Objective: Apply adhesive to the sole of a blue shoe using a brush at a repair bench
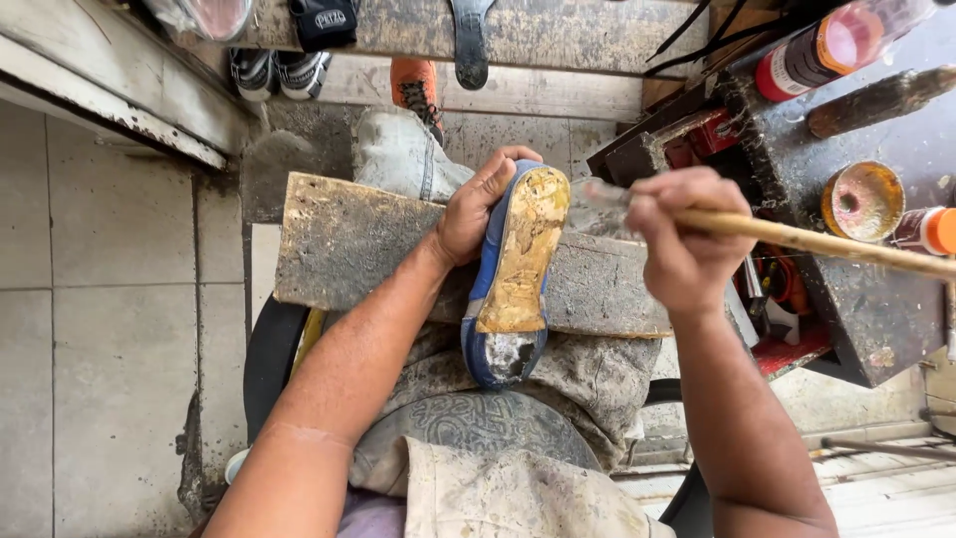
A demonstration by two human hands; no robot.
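My left hand grips a blue shoe by its side, sole turned up. The underside is yellowish with glue along most of its length and grey at the heel end. It rests on a worn wooden board lying across my lap. My right hand is closed around a long wooden brush handle. The bristle end points left and sits just right of the shoe's toe, blurred.
A dirty workbench at right holds an open glue tin, an orange-capped bottle, a red-labelled bottle and another brush. Shoes sit under a shelf ahead. Tiled floor lies to the left.
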